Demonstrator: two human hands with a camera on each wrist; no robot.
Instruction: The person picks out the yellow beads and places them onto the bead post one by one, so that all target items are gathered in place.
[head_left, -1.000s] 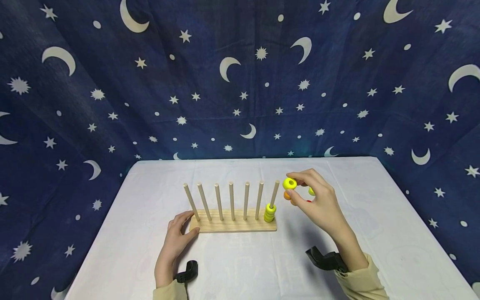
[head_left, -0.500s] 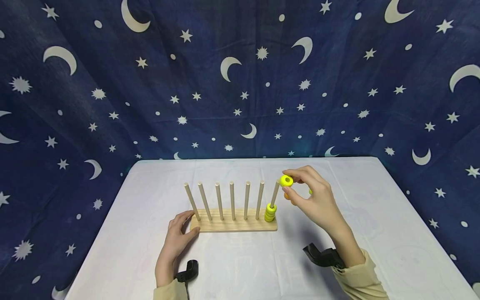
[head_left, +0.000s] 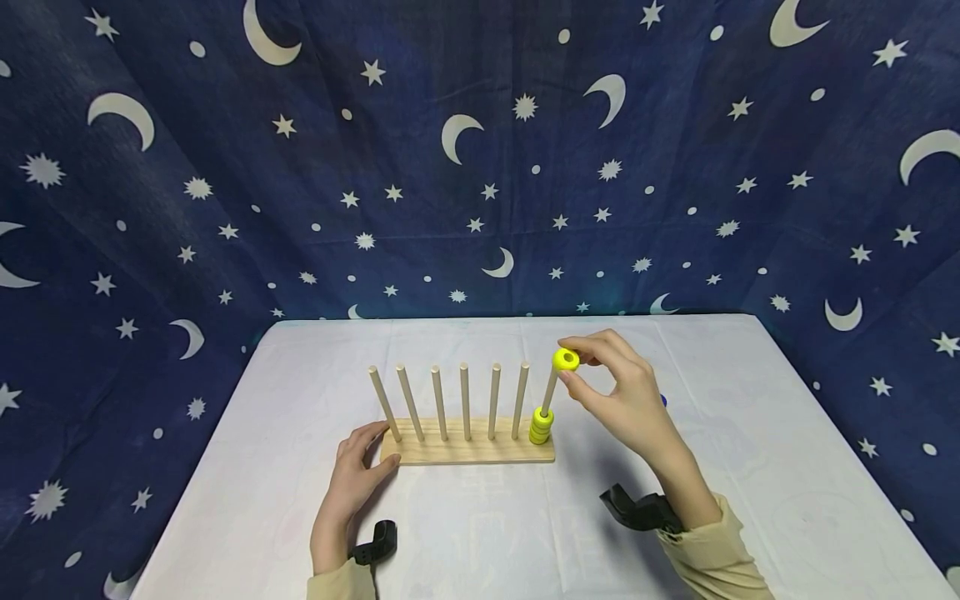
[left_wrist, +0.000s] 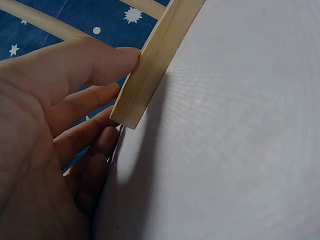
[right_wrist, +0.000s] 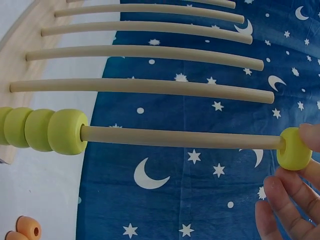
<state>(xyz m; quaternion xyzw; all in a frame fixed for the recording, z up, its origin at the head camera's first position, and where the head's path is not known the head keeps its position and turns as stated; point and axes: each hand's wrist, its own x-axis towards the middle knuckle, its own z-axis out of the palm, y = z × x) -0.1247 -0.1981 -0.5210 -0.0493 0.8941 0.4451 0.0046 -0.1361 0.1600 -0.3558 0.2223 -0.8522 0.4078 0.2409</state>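
A wooden peg rack [head_left: 465,451] stands on the white table, a row of several upright pegs along its base. My left hand [head_left: 356,467] grips the rack's left end; in the left wrist view the thumb presses the edge of the base [left_wrist: 150,70], with the fingers partly behind it. Between thumb and fingertips my right hand [head_left: 626,392] pinches a yellow bead [head_left: 566,359] at the top of the rightmost peg. In the right wrist view the peg's tip meets the hole of that bead [right_wrist: 294,149]. Several yellow beads [right_wrist: 67,131] sit stacked at the foot of this peg.
Orange beads [right_wrist: 29,227] lie on the table to the right of the rack. A bit of a blue bead [head_left: 663,401] shows past the right hand, which hides others. A dark blue cloth [head_left: 480,167] with moons and stars hangs behind the table.
My right hand has moved left and slightly up, bringing the yellow bead from beside the rightmost peg onto its tip. The left hand and the rack have stayed put.
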